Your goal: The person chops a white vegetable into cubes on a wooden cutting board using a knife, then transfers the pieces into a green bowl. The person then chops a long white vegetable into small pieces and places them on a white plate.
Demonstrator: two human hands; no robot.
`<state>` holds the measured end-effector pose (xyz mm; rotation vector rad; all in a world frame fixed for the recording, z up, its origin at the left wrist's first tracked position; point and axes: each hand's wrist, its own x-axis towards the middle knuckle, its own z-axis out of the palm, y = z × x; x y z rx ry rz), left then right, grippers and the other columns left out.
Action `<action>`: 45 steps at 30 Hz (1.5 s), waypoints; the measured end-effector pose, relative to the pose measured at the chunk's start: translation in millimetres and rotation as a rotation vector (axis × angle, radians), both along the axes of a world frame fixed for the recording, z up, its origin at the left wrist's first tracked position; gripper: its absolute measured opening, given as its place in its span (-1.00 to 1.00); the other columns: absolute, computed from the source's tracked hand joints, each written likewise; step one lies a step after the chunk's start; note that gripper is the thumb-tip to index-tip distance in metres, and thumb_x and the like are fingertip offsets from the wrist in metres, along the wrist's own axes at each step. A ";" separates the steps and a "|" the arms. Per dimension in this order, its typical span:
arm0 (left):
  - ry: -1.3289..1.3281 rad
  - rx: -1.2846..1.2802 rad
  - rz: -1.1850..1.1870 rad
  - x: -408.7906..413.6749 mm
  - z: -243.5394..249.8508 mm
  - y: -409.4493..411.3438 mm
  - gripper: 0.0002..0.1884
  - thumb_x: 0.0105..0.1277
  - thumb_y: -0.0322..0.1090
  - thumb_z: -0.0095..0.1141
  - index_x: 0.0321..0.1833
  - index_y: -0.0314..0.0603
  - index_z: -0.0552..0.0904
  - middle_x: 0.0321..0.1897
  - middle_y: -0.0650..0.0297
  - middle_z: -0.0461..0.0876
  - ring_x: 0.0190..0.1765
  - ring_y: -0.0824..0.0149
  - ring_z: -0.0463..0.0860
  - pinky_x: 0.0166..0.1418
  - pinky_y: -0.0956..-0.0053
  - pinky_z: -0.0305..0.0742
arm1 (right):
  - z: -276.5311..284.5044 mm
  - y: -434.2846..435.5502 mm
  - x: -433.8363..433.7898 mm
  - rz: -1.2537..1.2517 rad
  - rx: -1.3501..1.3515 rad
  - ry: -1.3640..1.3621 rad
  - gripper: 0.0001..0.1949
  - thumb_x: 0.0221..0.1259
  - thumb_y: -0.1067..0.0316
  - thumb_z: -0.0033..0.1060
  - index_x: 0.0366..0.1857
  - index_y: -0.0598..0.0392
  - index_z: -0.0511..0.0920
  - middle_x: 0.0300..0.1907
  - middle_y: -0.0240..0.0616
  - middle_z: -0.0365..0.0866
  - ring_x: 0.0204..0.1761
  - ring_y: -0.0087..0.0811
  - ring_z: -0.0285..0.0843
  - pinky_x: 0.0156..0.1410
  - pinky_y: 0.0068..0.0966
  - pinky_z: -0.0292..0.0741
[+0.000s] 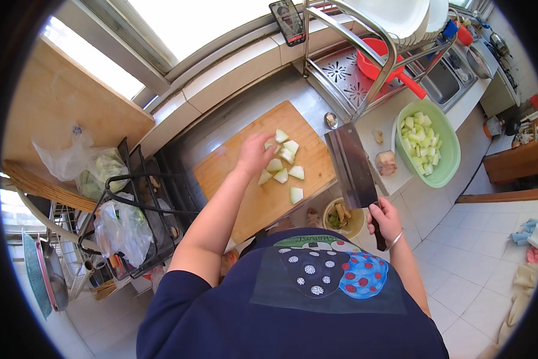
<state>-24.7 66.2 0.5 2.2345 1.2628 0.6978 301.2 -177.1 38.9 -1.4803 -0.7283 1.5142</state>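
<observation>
Several pale green-white chunks of peeled melon or gourd (281, 175) lie on a wooden cutting board (233, 179). My left hand (254, 155) is over the board, its fingertips at the chunks near the far side; whether they grip one is hidden. In my right hand (387, 221) is the dark handle of a cleaver (350, 164). Its broad blade is held past the board's right edge, apart from the chunks. A light green plastic basin (451, 166) on the counter to the right holds many cut pieces (421, 139) of similar colour.
Beside the basin lie a piece of raw meat (386, 162) and a small ginger-like piece (377, 137). A metal dish rack (379, 96) stands behind, with a red strainer (376, 56). Below is a scrap bin (356, 222). A black rack (139, 197) with bagged vegetables stands left.
</observation>
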 end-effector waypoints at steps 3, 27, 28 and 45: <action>0.111 -0.034 0.096 -1.7 -2.3 14.0 -0.57 0.22 -0.19 0.24 0.12 -0.22 0.59 0.12 0.04 0.57 0.19 0.00 0.50 0.27 0.20 0.40 | -13.8 7.0 -16.8 -0.052 -0.067 0.152 -0.80 0.40 0.25 0.10 -0.12 0.14 0.43 -0.55 -0.37 0.48 -0.67 -0.57 0.39 -0.57 -0.63 0.36; 0.161 0.124 0.177 -11.1 -14.2 -44.4 -0.22 0.05 0.20 0.31 0.29 -0.09 0.48 0.29 0.00 0.39 0.36 -0.05 0.29 0.43 0.02 0.12 | -67.1 23.6 -92.4 -0.060 -0.138 0.316 -0.81 0.43 0.20 0.05 -0.11 0.03 0.34 -0.55 -0.31 0.44 -0.70 -0.49 0.40 -0.63 -0.48 0.44; 0.121 0.115 0.248 -13.8 -18.9 -51.4 -0.17 0.03 0.22 0.32 0.32 -0.12 0.45 0.32 -0.04 0.36 0.37 -0.07 0.28 0.43 0.00 0.11 | -70.1 26.6 -96.9 -0.063 -0.135 0.318 -0.81 0.43 0.19 0.05 -0.13 0.03 0.34 -0.56 -0.31 0.44 -0.70 -0.49 0.40 -0.63 -0.47 0.44; 0.017 0.134 0.346 4.9 -32.2 -90.5 -0.05 -0.05 0.19 0.41 0.35 -0.22 0.35 0.39 -0.14 0.19 0.40 -0.17 0.21 0.44 -0.02 0.11 | -57.7 72.1 -146.8 0.203 -0.211 0.285 -0.79 0.43 0.18 0.05 -0.12 0.04 0.34 -0.54 -0.33 0.46 -0.66 -0.46 0.48 -0.58 -0.48 0.48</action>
